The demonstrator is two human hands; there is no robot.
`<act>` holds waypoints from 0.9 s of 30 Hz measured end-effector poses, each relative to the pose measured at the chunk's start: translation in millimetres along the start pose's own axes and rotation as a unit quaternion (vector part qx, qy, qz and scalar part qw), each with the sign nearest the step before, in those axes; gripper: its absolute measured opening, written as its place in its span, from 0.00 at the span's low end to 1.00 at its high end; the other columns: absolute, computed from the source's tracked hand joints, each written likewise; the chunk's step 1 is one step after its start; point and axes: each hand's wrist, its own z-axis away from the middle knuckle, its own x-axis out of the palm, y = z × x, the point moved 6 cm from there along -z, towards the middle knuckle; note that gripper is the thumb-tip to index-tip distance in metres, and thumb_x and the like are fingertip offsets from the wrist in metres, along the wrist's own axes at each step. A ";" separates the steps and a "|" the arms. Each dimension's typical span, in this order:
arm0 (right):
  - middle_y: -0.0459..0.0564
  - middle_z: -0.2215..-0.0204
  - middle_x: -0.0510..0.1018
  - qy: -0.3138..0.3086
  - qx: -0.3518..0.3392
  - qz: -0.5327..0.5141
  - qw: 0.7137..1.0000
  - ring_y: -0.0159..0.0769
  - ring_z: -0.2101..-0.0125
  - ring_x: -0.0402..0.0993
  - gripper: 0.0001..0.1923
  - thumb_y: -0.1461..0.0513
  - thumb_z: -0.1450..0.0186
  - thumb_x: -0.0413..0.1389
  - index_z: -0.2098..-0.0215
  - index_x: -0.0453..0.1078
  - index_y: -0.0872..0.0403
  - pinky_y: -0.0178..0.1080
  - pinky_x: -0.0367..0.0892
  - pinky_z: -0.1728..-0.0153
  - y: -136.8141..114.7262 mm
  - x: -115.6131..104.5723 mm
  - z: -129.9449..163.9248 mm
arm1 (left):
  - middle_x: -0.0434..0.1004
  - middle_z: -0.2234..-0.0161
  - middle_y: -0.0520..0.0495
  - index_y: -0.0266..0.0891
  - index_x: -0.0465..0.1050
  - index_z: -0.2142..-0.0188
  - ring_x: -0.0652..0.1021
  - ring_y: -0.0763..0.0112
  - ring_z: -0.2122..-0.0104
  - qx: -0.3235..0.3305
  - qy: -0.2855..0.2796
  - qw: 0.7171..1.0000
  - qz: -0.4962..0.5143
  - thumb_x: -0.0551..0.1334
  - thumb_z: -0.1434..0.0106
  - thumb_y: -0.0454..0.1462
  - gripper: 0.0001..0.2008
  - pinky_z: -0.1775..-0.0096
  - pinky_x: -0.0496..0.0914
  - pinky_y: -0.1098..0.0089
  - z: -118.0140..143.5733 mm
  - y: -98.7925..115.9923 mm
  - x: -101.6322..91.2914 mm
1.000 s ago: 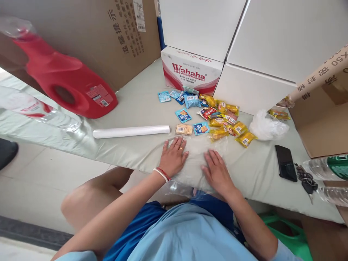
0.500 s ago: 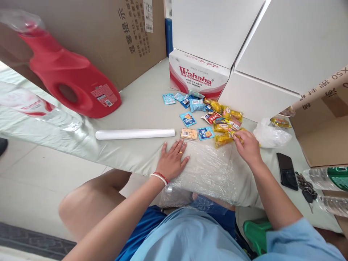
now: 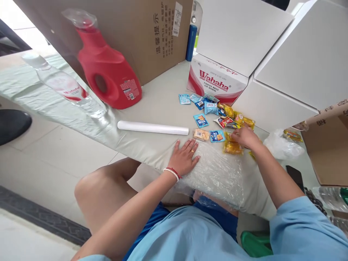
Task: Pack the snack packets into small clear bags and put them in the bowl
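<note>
Obs.: the person sits at the edge of a cloth-covered table [image 3: 152, 105]. The left hand [image 3: 185, 156] lies flat, palm down, fingers slightly spread, pinning the near-left part of a clear plastic bag [image 3: 217, 170] that is spread on the table and droops over its front edge. The right hand [image 3: 244, 137] is out at the pile of snack packets [image 3: 231, 117], fingers curled down onto a yellow packet [image 3: 233, 148] just beyond the bag's far-right corner; whether they actually pinch it I cannot tell, since the back of the hand hides the tips.

Handling, judged: the packets look light and small, with slick crinkly film and soft contents that would likely crush under a hard squeeze. A pinch across the flat body or at a sealed end seam seems the surest hold. The bag is thin, limp and slippery, so it needs the flat palm to stay put.

Around: a white roll [image 3: 152, 127] lies left of the packets; a tan cracker packet [image 3: 201, 135] and a blue packet [image 3: 217, 136] lie just beyond the left hand's fingertips. A red detergent jug [image 3: 108, 72] and a Wahaha carton [image 3: 217, 79] stand farther back.
</note>
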 end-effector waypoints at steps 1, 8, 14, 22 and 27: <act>0.63 0.50 0.80 0.016 0.014 -0.009 1.000 0.58 0.43 0.69 0.25 0.46 0.27 0.51 0.47 0.80 0.53 0.51 0.64 0.45 -3.8 -4.0 -4.0 | 0.54 0.26 0.43 0.47 0.56 0.27 0.58 0.55 0.27 -0.001 0.001 1.000 0.001 0.48 0.24 0.50 0.30 0.29 0.39 0.39 -0.2 -0.1 -0.3; 0.70 0.40 0.73 0.047 0.049 -0.006 0.998 0.58 0.39 0.68 0.33 0.51 0.30 0.58 0.33 0.65 0.60 0.49 0.64 0.44 -60.9 -14.8 -52.1 | 0.55 0.26 0.43 0.47 0.56 0.27 0.58 0.56 0.27 -0.002 0.001 1.000 -0.001 0.48 0.24 0.50 0.30 0.29 0.41 0.39 -0.4 0.3 -0.4; 0.63 0.54 0.83 0.123 0.071 -0.073 0.987 0.51 0.53 0.79 0.21 0.59 0.25 0.43 0.47 0.76 0.56 0.47 0.70 0.53 -51.3 -51.5 -31.7 | 0.55 0.26 0.42 0.44 0.57 0.28 0.58 0.58 0.27 -0.001 0.011 1.000 0.006 0.47 0.24 0.51 0.30 0.29 0.41 0.40 0.9 -1.4 0.1; 0.60 0.50 0.80 0.103 -0.004 -0.186 0.977 0.48 0.50 0.76 0.20 0.58 0.29 0.51 0.44 0.75 0.56 0.47 0.69 0.46 -57.2 -20.5 9.8 | 0.56 0.26 0.43 0.49 0.55 0.27 0.58 0.54 0.27 -0.003 0.009 1.000 0.019 0.50 0.25 0.49 0.30 0.29 0.39 0.40 1.6 -1.8 -1.3; 0.69 0.28 0.56 0.062 0.045 -0.089 0.993 0.60 0.32 0.58 0.37 0.53 0.27 0.52 0.26 0.54 0.62 0.52 0.58 0.36 -89.8 2.4 -27.3 | 0.55 0.26 0.43 0.50 0.55 0.27 0.59 0.54 0.28 0.002 0.015 1.000 0.008 0.50 0.25 0.48 0.30 0.29 0.39 0.40 0.7 -0.7 -1.0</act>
